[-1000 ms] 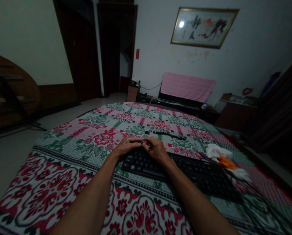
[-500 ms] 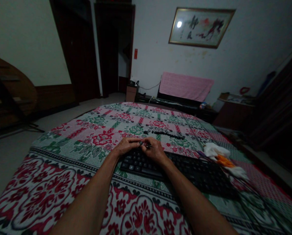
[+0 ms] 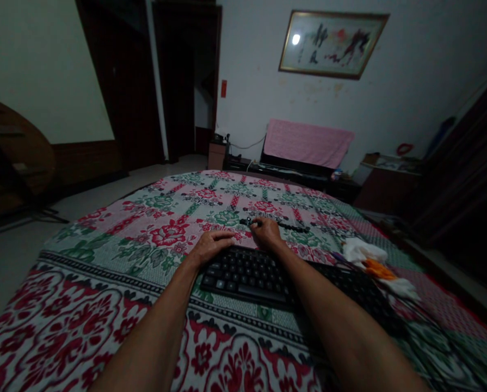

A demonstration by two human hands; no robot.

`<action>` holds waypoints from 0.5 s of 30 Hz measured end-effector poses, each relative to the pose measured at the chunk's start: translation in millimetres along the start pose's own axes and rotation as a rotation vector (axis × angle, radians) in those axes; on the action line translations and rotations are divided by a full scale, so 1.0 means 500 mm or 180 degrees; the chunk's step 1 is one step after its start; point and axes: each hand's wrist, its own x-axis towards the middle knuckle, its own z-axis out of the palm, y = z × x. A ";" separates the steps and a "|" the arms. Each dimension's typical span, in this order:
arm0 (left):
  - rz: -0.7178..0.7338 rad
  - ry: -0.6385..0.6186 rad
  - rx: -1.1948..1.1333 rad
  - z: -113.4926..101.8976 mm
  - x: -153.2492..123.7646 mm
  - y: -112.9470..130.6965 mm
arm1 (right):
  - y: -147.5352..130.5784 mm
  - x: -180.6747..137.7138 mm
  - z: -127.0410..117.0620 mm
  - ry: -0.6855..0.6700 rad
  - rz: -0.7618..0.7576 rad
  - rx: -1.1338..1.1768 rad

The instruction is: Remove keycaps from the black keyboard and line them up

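Note:
A black keyboard [image 3: 251, 272] lies on the flower-patterned bed cover, its left part bare between my forearms. My left hand [image 3: 213, 246] rests at its upper left corner, fingers stretched out and holding nothing. Beyond the keyboard's back edge, my right hand [image 3: 266, 233] is closed in a pinch at the left end of a row of small black keycaps [image 3: 294, 226]. At its fingertips is a small dark piece with a pale glint, which looks like a keycap [image 3: 249, 221]. The palm hides part of the row.
Right of the keyboard lie white and orange crumpled cloths [image 3: 376, 267] with dark cables beside them. The patterned cover [image 3: 170, 231] spreads over the bed. A pink towel [image 3: 308, 142] drapes something by the far wall. A round wooden tabletop [image 3: 14, 155] leans at the left.
My hands were together over the keyboard with a small dark piece between them. They have parted: my right hand has moved forward to the keycap row, while the left stays and its fingers are free.

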 end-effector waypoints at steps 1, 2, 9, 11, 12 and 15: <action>0.0003 0.0011 0.0002 0.000 -0.001 0.001 | -0.001 0.003 0.002 0.0020 0.0027 -0.0025; -0.0006 0.0018 -0.0003 0.001 -0.001 0.002 | -0.002 0.005 0.003 0.0032 0.0061 -0.0052; -0.0120 0.0013 0.0016 0.005 -0.003 0.007 | -0.012 0.011 0.000 -0.0101 0.0239 -0.0315; -0.0140 -0.0006 0.0022 0.005 -0.003 0.007 | -0.015 0.011 -0.001 -0.0164 0.0252 -0.0370; -0.0135 -0.0008 0.0027 0.004 -0.003 0.007 | -0.016 0.011 -0.001 -0.0188 0.0264 -0.0392; -0.0116 0.0002 0.0035 0.004 -0.002 0.007 | -0.018 0.012 -0.001 -0.0245 0.0311 -0.0436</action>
